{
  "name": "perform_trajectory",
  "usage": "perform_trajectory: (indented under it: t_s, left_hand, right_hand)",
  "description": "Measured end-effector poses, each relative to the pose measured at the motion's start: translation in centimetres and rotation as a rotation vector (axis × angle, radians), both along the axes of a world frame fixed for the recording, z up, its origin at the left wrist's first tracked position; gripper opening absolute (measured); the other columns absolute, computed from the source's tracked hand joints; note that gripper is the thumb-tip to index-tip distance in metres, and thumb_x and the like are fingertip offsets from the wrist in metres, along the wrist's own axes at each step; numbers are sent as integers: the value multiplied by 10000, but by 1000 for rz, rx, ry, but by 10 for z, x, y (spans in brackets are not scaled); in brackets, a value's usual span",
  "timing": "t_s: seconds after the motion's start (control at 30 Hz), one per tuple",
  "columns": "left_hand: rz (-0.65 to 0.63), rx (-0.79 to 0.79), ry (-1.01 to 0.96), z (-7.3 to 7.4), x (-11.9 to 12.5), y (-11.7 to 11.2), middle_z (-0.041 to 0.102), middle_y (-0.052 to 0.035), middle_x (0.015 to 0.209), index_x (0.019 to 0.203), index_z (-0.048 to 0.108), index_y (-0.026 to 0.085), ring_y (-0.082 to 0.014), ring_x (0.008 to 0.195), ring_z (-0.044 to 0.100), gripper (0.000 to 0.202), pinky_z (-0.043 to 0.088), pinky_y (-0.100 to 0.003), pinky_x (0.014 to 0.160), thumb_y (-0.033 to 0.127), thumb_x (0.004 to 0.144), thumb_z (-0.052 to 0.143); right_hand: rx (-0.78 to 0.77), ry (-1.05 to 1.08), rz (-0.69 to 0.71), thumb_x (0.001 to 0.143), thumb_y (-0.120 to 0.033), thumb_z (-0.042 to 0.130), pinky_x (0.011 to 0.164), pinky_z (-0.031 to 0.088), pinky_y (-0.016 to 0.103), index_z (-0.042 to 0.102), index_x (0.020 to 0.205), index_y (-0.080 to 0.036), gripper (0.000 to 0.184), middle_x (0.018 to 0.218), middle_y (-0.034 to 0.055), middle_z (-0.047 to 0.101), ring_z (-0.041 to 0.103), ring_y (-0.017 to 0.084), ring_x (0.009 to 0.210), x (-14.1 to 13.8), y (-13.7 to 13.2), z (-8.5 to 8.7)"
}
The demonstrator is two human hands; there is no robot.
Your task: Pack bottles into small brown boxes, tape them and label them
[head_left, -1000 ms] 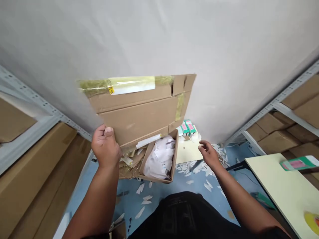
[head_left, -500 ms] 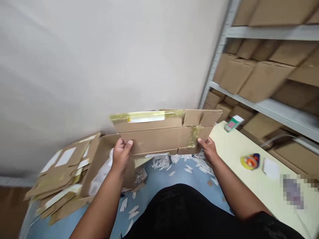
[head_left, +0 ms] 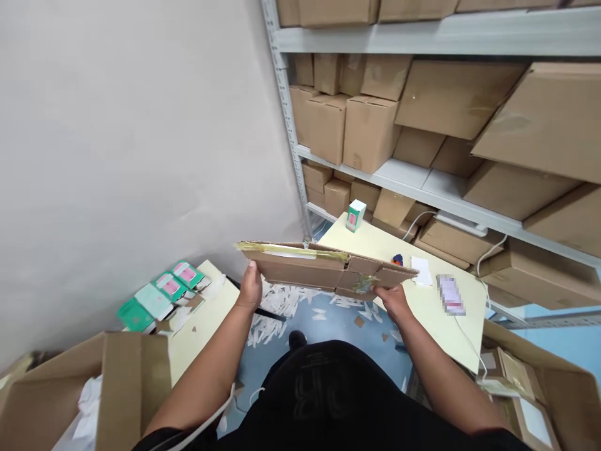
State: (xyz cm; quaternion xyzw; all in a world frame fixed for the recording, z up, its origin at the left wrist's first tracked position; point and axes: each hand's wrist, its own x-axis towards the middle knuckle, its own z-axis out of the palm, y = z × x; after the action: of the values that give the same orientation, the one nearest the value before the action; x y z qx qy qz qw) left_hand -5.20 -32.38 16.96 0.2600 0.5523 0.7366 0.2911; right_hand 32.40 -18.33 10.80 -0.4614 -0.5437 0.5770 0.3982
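Note:
A flattened cardboard box (head_left: 300, 270) with yellowish tape and a white label along its top edge is held up in front of me. My left hand (head_left: 250, 288) grips its left end, thumb on the near face. At the other end, my right hand (head_left: 393, 299) pinches the lower right corner beside a patch of clear tape. The fingers of both hands are partly hidden behind the cardboard. Beneath it, white paper scraps (head_left: 282, 307) lie scattered over the blue floor (head_left: 314, 329).
To the right, a pale table (head_left: 451, 332) bears a green-and-white small box (head_left: 355, 215), white paper (head_left: 421, 271) and a blurred-out phone-like item (head_left: 451, 294). Shelves (head_left: 422, 41) of cartons rise behind it. Several green packages (head_left: 171, 285) and an open carton (head_left: 122, 388) are at left.
My view has swung to the right, bringing more shelves and the table into sight. The flattened box, still in both hands, has tipped toward flat. The cardboard pile has left the view.

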Motion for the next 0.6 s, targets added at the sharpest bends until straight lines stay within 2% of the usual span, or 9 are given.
perform_trajectory:
  t_s: [0.13, 0.27, 0.37, 0.47, 0.53, 0.6]
  left_hand:
    - [-188, -12, -100, -12, -10, 71, 636, -98, 1447, 1319, 674, 224, -303, 1479, 435, 746, 321, -456, 1233, 806, 879, 513]
    - [-422, -35, -168, -33, -24, 133, 658, -129, 1413, 1302, 687, 186, -319, 1479, 437, 836, 299, -489, 1246, 856, 876, 427]
    - [-519, -17, -215, -52, -31, 176, 616, -122, 1468, 1357, 651, 194, -303, 1509, 392, 825, 249, -474, 1271, 837, 881, 452]
    - [-565, -25, -253, -67, -38, 212, 591, -95, 1497, 1391, 622, 227, -298, 1516, 375, 801, 266, -463, 1262, 824, 876, 477]
    - [-632, -71, -265, -77, -42, 229, 626, -98, 1446, 1358, 634, 232, -312, 1474, 427, 793, 325, -473, 1224, 833, 867, 472]
    - [-719, -143, -253, -87, -44, 239, 675, -111, 1345, 1284, 650, 226, -316, 1378, 522, 757, 401, -483, 1156, 833, 871, 461]
  right_hand:
    - [47, 15, -118, 664, -348, 769, 872, 582, 458, 742, 853, -214, 233, 908, 57, 787, 718, 301, 916, 12, 12, -4]
    - [23, -25, -131, 646, -335, 785, 892, 578, 487, 745, 900, -209, 286, 953, 66, 788, 720, 319, 945, 10, 25, -5]
    - [20, -103, -171, 615, -365, 816, 918, 575, 513, 743, 971, -206, 397, 1015, 87, 786, 715, 345, 997, -6, 36, -5]
    - [62, -194, -244, 533, -407, 878, 958, 572, 521, 730, 1115, -222, 628, 1162, 118, 761, 689, 375, 1097, -32, 44, -4]
    - [59, -256, -285, 588, -477, 854, 940, 584, 508, 724, 1160, -231, 636, 1156, 119, 762, 692, 367, 1094, -52, 49, -4]
    - [56, -308, -334, 734, -571, 738, 893, 600, 477, 737, 1140, -233, 528, 1044, 105, 781, 716, 331, 1018, -70, 55, -6]
